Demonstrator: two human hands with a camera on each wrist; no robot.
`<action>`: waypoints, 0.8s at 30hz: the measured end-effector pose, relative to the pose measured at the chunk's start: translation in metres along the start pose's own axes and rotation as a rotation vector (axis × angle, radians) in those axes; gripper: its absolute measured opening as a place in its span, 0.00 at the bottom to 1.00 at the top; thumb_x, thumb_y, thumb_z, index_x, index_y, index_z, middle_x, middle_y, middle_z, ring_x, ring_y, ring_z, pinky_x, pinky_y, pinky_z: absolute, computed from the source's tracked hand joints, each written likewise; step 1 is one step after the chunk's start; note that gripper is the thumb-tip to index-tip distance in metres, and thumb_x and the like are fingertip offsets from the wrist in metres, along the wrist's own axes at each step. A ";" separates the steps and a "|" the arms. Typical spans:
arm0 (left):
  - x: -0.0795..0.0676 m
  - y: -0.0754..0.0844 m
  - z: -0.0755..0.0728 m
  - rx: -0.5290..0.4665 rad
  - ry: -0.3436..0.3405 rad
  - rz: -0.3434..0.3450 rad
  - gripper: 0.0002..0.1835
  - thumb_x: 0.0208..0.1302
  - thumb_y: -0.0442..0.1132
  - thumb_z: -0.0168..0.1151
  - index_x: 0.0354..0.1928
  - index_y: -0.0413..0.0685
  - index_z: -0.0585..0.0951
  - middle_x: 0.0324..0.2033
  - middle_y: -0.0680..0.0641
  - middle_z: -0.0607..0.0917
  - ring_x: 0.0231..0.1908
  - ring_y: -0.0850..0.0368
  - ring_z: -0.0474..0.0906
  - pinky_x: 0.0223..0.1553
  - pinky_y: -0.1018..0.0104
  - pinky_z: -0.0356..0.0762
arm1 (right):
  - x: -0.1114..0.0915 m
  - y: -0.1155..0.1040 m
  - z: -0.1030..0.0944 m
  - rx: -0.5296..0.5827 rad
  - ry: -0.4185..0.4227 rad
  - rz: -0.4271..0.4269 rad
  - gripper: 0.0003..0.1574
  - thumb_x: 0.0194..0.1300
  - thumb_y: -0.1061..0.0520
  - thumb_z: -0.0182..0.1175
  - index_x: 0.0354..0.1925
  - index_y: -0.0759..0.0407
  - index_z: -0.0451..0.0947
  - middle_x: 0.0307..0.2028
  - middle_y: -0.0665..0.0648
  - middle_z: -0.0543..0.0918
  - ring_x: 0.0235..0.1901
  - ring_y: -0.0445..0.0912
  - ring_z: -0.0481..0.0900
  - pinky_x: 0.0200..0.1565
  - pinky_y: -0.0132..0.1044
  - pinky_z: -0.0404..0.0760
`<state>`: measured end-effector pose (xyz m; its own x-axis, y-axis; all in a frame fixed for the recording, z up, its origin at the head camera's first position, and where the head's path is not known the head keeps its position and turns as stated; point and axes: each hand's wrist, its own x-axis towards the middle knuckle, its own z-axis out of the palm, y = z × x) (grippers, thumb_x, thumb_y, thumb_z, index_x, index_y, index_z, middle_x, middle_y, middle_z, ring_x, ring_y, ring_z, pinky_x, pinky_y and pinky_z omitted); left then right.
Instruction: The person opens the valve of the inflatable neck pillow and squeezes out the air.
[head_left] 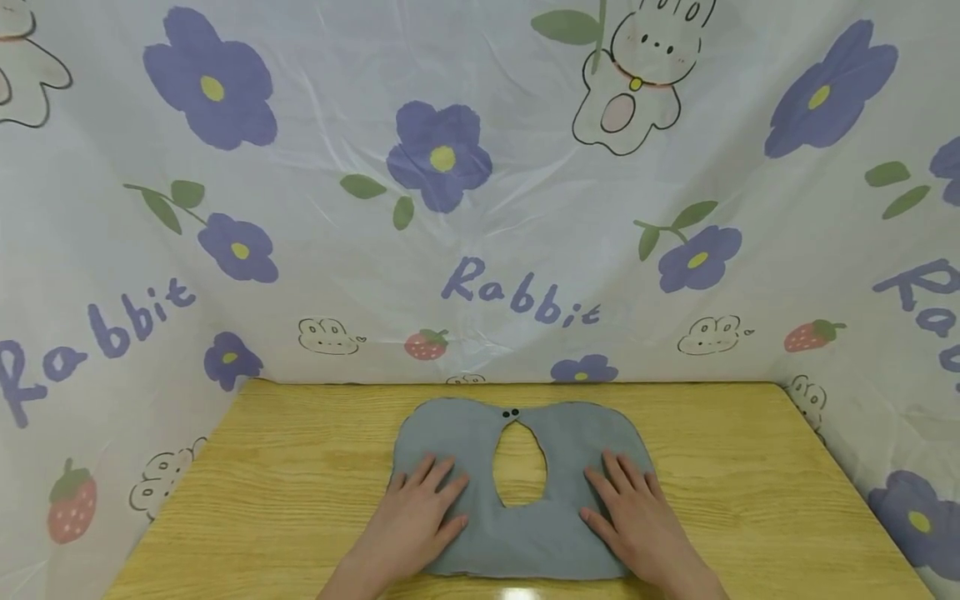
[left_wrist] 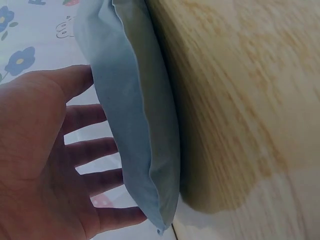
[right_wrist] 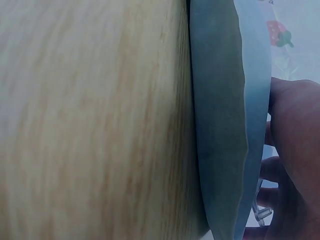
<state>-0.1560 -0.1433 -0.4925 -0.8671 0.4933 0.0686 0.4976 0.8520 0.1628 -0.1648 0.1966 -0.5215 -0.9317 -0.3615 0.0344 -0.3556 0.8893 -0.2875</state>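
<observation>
fingers (head_left: pixel 452 491) spread, relaxed, grey padded cloth (head_left: pixel 525 542) directly beneath, touched on both sides

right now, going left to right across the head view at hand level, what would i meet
Strawberry print, rabbit-face print, left hand, oval opening in the blue-gray fabric cushion, right hand, purple flower print.

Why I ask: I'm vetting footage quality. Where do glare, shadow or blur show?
Head: a small white glare at bottom center on the wooden table; left wrist: a dark shadow on the table beside the gray cushion, the left hand dim; right wrist: the table's grain soft and blurred.
</observation>
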 end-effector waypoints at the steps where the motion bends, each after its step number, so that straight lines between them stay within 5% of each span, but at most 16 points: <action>1: 0.000 0.000 0.001 -0.001 0.001 -0.001 0.27 0.71 0.55 0.65 0.66 0.52 0.80 0.67 0.41 0.75 0.68 0.35 0.68 0.56 0.30 0.73 | 0.000 0.000 0.000 0.000 0.000 -0.001 0.36 0.77 0.37 0.54 0.71 0.57 0.73 0.74 0.69 0.63 0.74 0.66 0.58 0.65 0.74 0.58; 24: -0.003 -0.002 0.003 -0.026 -0.009 -0.010 0.27 0.71 0.55 0.64 0.66 0.51 0.80 0.68 0.40 0.74 0.69 0.35 0.67 0.56 0.31 0.72 | -0.005 -0.001 -0.005 0.031 0.007 0.016 0.37 0.77 0.35 0.53 0.71 0.55 0.73 0.75 0.67 0.63 0.74 0.66 0.58 0.65 0.74 0.58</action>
<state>-0.1539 -0.1456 -0.4958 -0.8717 0.4866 0.0578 0.4881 0.8520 0.1893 -0.1605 0.1989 -0.5166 -0.9377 -0.3456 0.0366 -0.3388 0.8856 -0.3178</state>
